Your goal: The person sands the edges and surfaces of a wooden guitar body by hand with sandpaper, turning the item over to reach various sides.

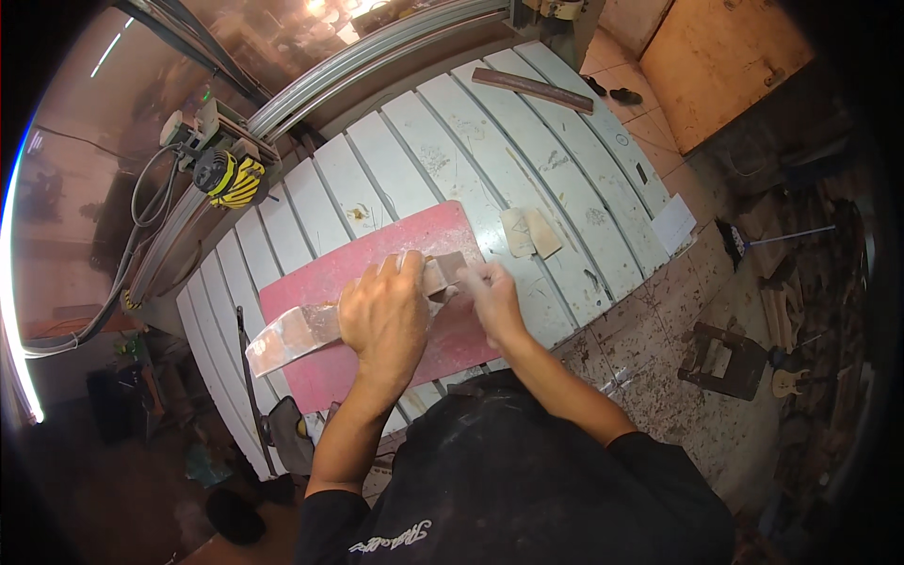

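A long, dusty, angular piece that looks like wood lies slantwise over a pink board. Its left end is pale and curves down past the board's edge. My left hand is wrapped over its middle from above, hiding that stretch. At its right end, a flat grey-brown part shows beside my right hand. That hand's fingers are curled in and slightly blurred by motion. Whatever they pinch there, if anything, is too small to make out.
The board rests on a white slatted table. To its right lie two thin pale wood pieces; a dark bar is at the far edge. A yellow-black machine head hangs far left. A grey-headed tool lies near left.
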`<state>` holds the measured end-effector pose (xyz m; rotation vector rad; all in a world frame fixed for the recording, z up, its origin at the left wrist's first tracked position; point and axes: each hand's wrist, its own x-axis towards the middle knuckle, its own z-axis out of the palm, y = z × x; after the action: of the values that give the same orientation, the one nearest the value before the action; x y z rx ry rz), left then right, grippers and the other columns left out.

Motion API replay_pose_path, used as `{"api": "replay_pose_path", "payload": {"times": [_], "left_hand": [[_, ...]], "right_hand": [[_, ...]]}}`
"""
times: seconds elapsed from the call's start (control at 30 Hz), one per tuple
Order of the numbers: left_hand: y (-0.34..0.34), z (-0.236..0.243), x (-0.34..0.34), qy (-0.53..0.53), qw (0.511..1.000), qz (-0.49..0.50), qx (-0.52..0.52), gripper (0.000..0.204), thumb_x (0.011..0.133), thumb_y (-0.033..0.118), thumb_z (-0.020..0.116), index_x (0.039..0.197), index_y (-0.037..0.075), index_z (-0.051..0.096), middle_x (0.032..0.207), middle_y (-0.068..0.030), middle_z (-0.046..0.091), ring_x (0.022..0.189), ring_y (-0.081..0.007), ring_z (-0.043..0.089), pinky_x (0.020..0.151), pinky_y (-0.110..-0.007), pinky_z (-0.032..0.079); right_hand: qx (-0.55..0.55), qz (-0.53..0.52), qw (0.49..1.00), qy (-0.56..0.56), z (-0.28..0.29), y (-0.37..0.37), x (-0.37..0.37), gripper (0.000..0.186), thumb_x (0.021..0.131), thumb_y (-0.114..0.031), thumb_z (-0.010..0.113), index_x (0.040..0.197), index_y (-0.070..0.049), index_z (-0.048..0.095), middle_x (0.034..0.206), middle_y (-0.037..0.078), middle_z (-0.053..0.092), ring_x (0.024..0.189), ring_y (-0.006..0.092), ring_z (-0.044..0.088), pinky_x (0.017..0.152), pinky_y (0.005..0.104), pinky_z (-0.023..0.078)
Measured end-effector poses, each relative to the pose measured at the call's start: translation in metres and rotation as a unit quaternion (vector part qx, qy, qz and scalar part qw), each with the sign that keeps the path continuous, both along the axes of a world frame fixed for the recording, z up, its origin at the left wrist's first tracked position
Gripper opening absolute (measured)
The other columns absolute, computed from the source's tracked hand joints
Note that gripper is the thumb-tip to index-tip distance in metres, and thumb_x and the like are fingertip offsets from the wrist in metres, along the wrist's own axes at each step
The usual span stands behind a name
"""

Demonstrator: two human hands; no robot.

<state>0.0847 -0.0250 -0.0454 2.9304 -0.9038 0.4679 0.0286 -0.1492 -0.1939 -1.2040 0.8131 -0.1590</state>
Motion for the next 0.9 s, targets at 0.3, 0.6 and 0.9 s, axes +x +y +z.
{"api": "replay_pose_path", "payload": {"times": [0.3, 0.6, 0.9], "left_hand": [[0.000, 0.000, -0.002, -0.004, 1.000, -0.006, -0.004, 0.004, 0.077, 0.012, 0.068, 0.079, 0.014, 0.066, 0.077, -0.0039, 0.068, 0.072, -0.0226, 0.069, 0.058, -0.037, 0.048], [0.000, -0.001, -0.005, -0.024, 1.000, -0.006, -0.001, 0.003, 0.078, 0.013, 0.068, 0.079, 0.015, 0.065, 0.074, -0.0034, 0.067, 0.071, -0.0220, 0.069, 0.058, -0.037, 0.048], [0.001, 0.001, 0.000, -0.004, 1.000, -0.010, -0.005, 0.003, 0.079, 0.013, 0.067, 0.082, 0.014, 0.067, 0.075, -0.0035, 0.067, 0.072, -0.0228, 0.069, 0.059, -0.038, 0.048]], "right_hand": [[-0.060, -0.006, 0.998, -0.036, -0.008, 0.003, -0.002, 0.022, 0.095, -0.022, 0.076, 0.093, -0.005, 0.062, 0.077, 0.000, 0.060, 0.059, 0.0091, 0.051, 0.054, 0.0263, 0.042], [-0.021, 0.036, 0.999, -0.007, 0.017, -0.013, 0.014, 0.027, 0.095, -0.026, 0.077, 0.100, -0.003, 0.064, 0.088, 0.003, 0.063, 0.076, 0.0102, 0.056, 0.065, 0.0271, 0.047], [-0.018, 0.038, 0.999, 0.011, 0.023, -0.007, 0.008, 0.029, 0.095, -0.029, 0.077, 0.100, -0.003, 0.065, 0.084, 0.001, 0.061, 0.072, 0.0095, 0.054, 0.064, 0.0273, 0.045]]}}
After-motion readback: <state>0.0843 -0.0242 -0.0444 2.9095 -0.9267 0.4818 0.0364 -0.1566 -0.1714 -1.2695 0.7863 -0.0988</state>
